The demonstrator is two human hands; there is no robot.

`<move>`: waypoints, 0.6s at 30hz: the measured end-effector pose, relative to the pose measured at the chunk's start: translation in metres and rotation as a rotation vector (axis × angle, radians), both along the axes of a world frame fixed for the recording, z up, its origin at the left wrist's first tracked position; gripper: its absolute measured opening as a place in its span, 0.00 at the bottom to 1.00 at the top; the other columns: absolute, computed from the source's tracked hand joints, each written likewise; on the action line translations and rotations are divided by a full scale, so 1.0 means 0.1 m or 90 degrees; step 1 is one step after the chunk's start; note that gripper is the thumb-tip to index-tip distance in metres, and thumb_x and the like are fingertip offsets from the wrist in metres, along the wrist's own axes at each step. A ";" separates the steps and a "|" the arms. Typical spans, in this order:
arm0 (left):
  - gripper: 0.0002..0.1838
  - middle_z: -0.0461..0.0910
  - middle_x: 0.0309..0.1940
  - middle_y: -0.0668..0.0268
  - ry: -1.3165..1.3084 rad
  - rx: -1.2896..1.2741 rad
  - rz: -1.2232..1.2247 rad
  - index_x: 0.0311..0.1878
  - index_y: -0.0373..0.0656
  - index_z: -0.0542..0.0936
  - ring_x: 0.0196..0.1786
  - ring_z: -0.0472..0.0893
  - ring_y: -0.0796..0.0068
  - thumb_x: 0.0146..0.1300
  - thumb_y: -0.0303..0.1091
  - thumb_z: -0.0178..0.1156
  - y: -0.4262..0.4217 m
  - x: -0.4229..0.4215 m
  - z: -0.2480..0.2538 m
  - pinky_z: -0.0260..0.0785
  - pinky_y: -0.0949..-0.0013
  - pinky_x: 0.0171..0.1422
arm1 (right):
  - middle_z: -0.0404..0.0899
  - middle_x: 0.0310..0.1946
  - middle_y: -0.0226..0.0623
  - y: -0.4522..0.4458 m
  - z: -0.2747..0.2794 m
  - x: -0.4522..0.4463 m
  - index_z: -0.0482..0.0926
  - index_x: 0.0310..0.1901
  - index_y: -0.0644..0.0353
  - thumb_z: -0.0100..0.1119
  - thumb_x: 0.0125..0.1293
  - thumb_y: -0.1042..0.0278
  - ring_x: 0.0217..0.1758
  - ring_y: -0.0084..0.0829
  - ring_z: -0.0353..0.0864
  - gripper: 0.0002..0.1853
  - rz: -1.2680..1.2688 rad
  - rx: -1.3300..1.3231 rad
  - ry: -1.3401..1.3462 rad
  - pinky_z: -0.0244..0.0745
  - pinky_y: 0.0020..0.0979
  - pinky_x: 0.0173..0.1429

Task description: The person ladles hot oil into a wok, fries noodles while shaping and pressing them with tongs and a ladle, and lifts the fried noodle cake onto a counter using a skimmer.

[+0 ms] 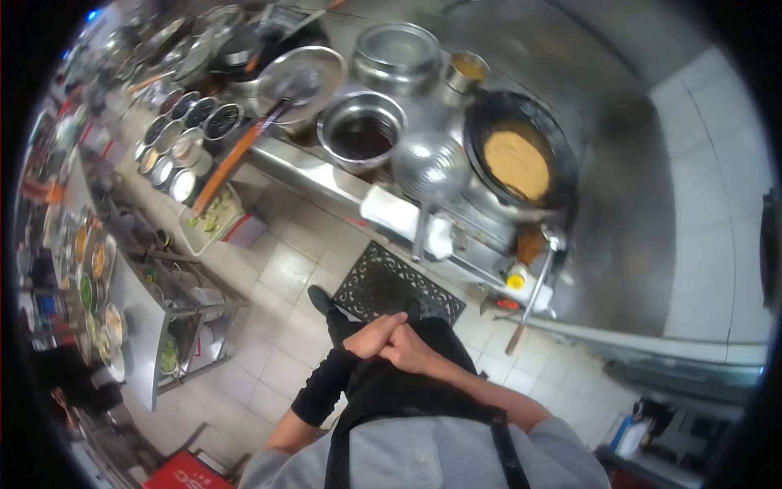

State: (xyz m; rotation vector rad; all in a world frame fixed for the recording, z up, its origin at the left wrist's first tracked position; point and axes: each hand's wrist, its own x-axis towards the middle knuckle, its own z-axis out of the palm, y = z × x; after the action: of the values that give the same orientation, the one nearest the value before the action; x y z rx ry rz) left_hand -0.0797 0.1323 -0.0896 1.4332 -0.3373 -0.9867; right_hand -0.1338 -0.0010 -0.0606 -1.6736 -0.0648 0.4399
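My left hand [373, 337] and my right hand [409, 352] are clasped together in front of my black apron [399, 387]. Both are closed, fingers folded against each other, and no tool shows in them. A black sleeve covers my left forearm; the right forearm is bare. Past the hands, on the stove counter, sits a black wok [562, 155] with a flat tan round layer [517, 165] in it. A perforated metal skimmer [432, 167] rests beside the wok, its handle toward me. A pot of dark liquid [362, 134] stands to its left.
A long-handled ladle [533, 293] overhangs the counter edge near a yellow-capped bottle [516, 279]. A strainer's wooden handle [232, 163] sticks out over the aisle. Seasoning containers [183, 147] stand left; a prep table [138, 301] holds bowls. A black mat [383, 285] lies on the tiles.
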 end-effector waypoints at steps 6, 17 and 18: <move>0.23 0.82 0.46 0.40 0.020 -0.012 -0.172 0.52 0.29 0.79 0.44 0.82 0.49 0.79 0.42 0.44 -0.68 -0.05 -0.08 0.72 0.55 0.49 | 0.87 0.36 0.43 -0.73 -0.02 -0.35 0.83 0.42 0.72 0.63 0.64 0.74 0.41 0.29 0.85 0.09 -0.039 -0.130 -0.018 0.78 0.32 0.46; 0.25 0.85 0.54 0.51 -0.292 0.183 -0.119 0.67 0.32 0.75 0.58 0.84 0.61 0.79 0.43 0.52 -0.61 0.37 0.51 0.73 0.66 0.63 | 0.76 0.61 0.58 -2.12 -0.74 -1.50 0.73 0.64 0.68 0.63 0.58 0.74 0.69 0.54 0.72 0.30 -0.404 -0.582 -0.064 0.56 0.48 0.79; 0.24 0.86 0.52 0.53 -0.297 0.167 -0.048 0.65 0.32 0.76 0.55 0.85 0.64 0.80 0.43 0.53 -0.45 0.47 0.41 0.74 0.67 0.62 | 0.67 0.69 0.60 -2.26 -1.26 -1.80 0.63 0.72 0.69 0.62 0.57 0.75 0.76 0.57 0.61 0.39 -0.525 -0.600 -0.003 0.45 0.53 0.82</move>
State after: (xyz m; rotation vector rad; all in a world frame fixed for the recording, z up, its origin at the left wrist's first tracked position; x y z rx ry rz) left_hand -0.0324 0.0873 -0.0482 1.9040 -0.6237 -0.7664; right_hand -0.3136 -0.2274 -0.1863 -2.4014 0.9272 -0.2222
